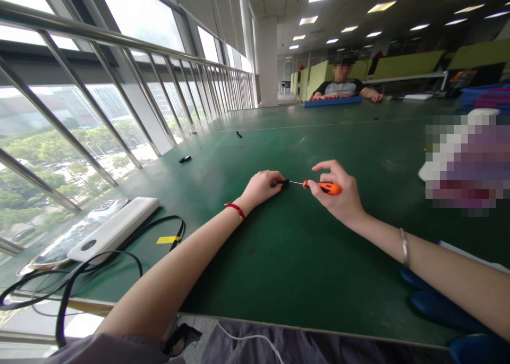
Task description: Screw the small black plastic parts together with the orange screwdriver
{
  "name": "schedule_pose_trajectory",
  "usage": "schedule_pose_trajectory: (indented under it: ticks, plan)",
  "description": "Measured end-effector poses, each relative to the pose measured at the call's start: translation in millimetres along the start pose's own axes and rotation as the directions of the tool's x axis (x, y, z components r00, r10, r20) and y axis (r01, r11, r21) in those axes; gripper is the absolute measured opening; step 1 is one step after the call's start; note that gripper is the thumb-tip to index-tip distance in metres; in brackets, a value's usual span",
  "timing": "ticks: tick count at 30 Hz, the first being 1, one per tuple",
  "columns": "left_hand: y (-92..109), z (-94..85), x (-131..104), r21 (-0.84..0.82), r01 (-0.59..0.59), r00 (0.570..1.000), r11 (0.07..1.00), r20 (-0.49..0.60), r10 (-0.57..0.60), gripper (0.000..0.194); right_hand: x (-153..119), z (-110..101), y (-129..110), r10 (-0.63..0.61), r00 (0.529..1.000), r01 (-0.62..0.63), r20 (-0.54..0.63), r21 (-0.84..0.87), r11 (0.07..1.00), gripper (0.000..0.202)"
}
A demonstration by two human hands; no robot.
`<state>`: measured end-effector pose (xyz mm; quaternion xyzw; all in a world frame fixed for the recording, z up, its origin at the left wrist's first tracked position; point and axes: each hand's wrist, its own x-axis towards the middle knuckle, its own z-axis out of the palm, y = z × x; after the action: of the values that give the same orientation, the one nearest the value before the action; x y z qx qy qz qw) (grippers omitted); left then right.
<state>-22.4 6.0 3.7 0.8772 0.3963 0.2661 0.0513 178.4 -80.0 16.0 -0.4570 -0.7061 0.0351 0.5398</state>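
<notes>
My left hand [263,187], with a red cord bracelet at its wrist, is closed around a small black part [284,183] just above the green table [255,257]. What kind of part it is I cannot make out. To the right, my right hand [338,194] grips an orange-and-black screwdriver [329,188] by the handle, index finger raised off it. The thin metal shaft points left, and its tip meets the black part. The fingers of my left hand cover some of that part.
A white power bank [115,231] and a phone [79,231] lie at the left, beside a looped black cable [181,231]. Small black pieces [185,159] rest farther back. Across the table a person sits behind a blue tray [333,102]. Metal railing [139,50] runs along the left.
</notes>
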Motion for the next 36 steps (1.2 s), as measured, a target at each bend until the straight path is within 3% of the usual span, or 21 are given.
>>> schedule_pose_trajectory:
  ticks: [4, 9, 13, 16, 20, 22, 25, 28, 33, 36]
  plan:
    - [-0.3, 0.1, 0.2, 0.001, -0.005, 1.0, 1.0, -0.002, 0.005, 0.023, -1.1, 0.6, -2.3, 0.003, 1.0, -0.003, 0.005, -0.012, 1.0, 0.013]
    - [-0.6, 0.1, 0.2, 0.002, 0.0, 1.0, 1.0, 0.009, 0.0, 0.024, 0.3, -0.5, -1.7, -0.017, 0.997, 0.018, -0.075, 0.017, 1.0, 0.033]
    - [-1.2, 0.6, 0.3, 0.005, -0.006, 1.0, 1.0, 0.002, 0.006, 0.023, 0.5, -0.2, -0.6, 0.014, 1.0, -0.014, 0.007, -0.016, 1.0, 0.014]
    - [-1.5, 1.0, 0.4, 0.001, -0.006, 1.0, 1.0, -0.004, 0.006, 0.023, 0.0, 0.4, -2.1, 0.01, 1.0, -0.01, -0.022, -0.017, 1.0, 0.012]
    - [-1.4, 0.8, 0.6, -0.006, 0.0, 1.0, 1.0, 0.004, 0.0, 0.024, 0.7, -0.1, -3.0, -0.022, 0.994, 0.024, -0.103, 0.021, 0.999, 0.032]
    - [-1.2, 0.5, 0.6, -0.007, 0.0, 1.0, 1.0, 0.009, 0.0, 0.024, 1.1, -0.4, -2.5, -0.016, 0.997, 0.017, -0.081, 0.01, 1.0, 0.035]
    - [-0.9, 0.2, 0.6, -0.002, 0.007, 1.0, 1.0, 0.013, -0.007, 0.023, 0.8, -0.3, -2.5, 0.028, 1.0, -0.028, -0.003, -0.017, 0.999, 0.017]
    - [-0.6, 0.1, 0.4, 0.0, 0.012, 1.0, 1.0, 0.013, -0.012, 0.023, 0.3, -0.1, -4.0, 0.034, 0.999, -0.034, -0.003, -0.003, 0.999, 0.013]
    - [0.3, -0.9, 0.1, -0.011, 0.015, 1.0, 1.0, 0.018, -0.015, 0.024, 0.9, -0.7, -4.2, -0.022, 0.994, 0.023, -0.107, 0.011, 1.0, 0.034]
    - [1.0, -1.7, 0.0, -0.011, 0.017, 1.0, 1.0, 0.025, -0.017, 0.023, 0.6, -1.1, -3.1, 0.014, 0.999, -0.014, -0.031, -0.002, 1.0, 0.027]
